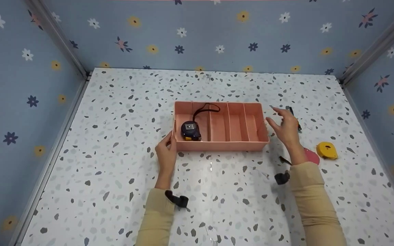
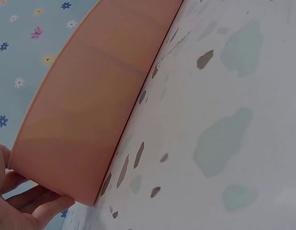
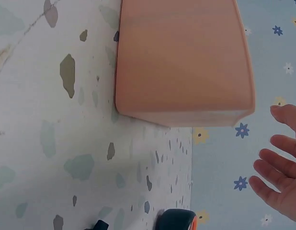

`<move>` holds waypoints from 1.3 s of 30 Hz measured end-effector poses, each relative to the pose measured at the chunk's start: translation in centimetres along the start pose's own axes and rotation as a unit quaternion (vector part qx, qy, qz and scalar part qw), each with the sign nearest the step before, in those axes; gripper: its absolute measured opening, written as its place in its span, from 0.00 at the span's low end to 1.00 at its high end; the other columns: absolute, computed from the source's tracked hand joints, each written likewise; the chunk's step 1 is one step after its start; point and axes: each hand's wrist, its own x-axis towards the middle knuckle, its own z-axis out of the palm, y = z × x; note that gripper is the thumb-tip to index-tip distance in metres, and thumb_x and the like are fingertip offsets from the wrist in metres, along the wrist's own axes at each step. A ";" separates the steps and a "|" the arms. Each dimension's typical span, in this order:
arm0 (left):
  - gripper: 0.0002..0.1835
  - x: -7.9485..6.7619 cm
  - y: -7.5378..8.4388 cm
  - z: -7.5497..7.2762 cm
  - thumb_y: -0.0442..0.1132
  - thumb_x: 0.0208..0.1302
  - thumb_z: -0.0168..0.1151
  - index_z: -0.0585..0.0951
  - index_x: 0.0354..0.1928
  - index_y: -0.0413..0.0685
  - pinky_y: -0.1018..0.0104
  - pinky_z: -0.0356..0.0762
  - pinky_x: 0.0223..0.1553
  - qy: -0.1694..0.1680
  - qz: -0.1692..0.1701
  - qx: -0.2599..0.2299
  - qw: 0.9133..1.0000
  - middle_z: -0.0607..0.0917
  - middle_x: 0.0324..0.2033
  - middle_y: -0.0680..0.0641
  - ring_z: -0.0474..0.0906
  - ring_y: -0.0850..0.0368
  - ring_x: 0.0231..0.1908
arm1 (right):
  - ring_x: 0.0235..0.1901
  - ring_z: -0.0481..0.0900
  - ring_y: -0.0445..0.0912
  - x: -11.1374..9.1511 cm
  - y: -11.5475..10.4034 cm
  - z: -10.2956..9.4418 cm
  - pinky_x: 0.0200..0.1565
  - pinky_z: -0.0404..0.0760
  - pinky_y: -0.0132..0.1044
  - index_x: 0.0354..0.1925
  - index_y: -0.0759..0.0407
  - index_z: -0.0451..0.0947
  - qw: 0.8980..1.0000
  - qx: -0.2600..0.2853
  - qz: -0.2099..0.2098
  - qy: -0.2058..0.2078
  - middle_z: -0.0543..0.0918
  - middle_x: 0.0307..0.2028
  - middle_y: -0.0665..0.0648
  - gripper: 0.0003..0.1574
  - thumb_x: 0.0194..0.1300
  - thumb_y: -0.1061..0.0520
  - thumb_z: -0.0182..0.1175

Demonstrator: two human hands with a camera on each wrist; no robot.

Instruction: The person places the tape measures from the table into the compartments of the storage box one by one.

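A salmon-pink divided box (image 1: 221, 146) stands on the speckled table, with several compartments. My left hand (image 1: 166, 153) grips its left end; in the left wrist view the thumb is at the rim and the fingers (image 2: 52, 208) lie against the end wall. In the wide left compartment lies a black tape measure (image 1: 189, 130), its wrist strap (image 1: 205, 110) looped over a divider. Just off the box's right end, my right hand (image 1: 288, 128) hovers with fingers spread and nothing in them.
Right of the box lie a yellow tape measure (image 1: 327, 150) and a pink object (image 1: 311, 156) partly covered by the right forearm. A thin black object (image 1: 299, 127) shows behind the right hand. Flowered panels (image 1: 210, 34) border the table at the back and sides.
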 end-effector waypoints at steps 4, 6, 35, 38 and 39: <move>0.15 0.0 0.0 0.0 0.36 0.64 0.50 0.76 0.50 0.37 0.70 0.75 0.40 0.001 -0.003 -0.001 1.000 0.79 0.46 0.43 0.76 0.55 0.40 | 0.26 0.72 0.52 0.1 0.9 -0.2 0.28 0.71 0.42 0.50 0.67 0.72 1.000 -0.008 0.011 0.007 0.75 0.43 0.66 0.26 0.55 0.55 0.62; 0.15 0.0 0.0 0.0 0.36 0.64 0.50 0.76 0.50 0.37 0.69 0.76 0.41 0.001 -0.002 0.000 1.000 0.79 0.45 0.43 0.76 0.55 0.40 | 0.26 0.73 0.52 0.2 1.4 -0.3 0.30 0.72 0.43 0.50 0.68 0.72 1.000 -0.005 0.019 0.009 0.75 0.42 0.67 0.26 0.55 0.56 0.62; 0.16 0.1 -0.8 0.3 0.36 0.64 0.49 0.75 0.52 0.37 0.68 0.75 0.43 -0.007 -0.013 -0.006 1.000 0.78 0.47 0.42 0.76 0.55 0.42 | 0.56 0.61 0.57 1.0 6.2 -1.4 0.57 0.61 0.48 0.60 0.64 0.62 0.977 0.011 0.212 -0.035 0.64 0.57 0.66 0.40 0.55 0.46 0.60; 0.16 0.1 -0.8 0.2 0.35 0.64 0.50 0.75 0.51 0.36 0.68 0.75 0.42 -0.007 -0.004 -0.011 1.000 0.79 0.46 0.42 0.76 0.54 0.42 | 0.56 0.61 0.56 1.0 6.5 -1.5 0.56 0.61 0.47 0.61 0.64 0.61 0.975 0.009 0.220 -0.034 0.64 0.58 0.66 0.41 0.55 0.46 0.60; 0.16 -0.1 0.2 -0.1 0.35 0.63 0.50 0.75 0.51 0.36 0.68 0.75 0.42 -0.002 -0.004 -0.003 1.000 0.79 0.46 0.42 0.76 0.54 0.41 | 0.56 0.61 0.56 1.0 6.6 -1.5 0.56 0.62 0.47 0.61 0.64 0.61 0.974 0.009 0.224 -0.033 0.64 0.58 0.65 0.41 0.55 0.47 0.60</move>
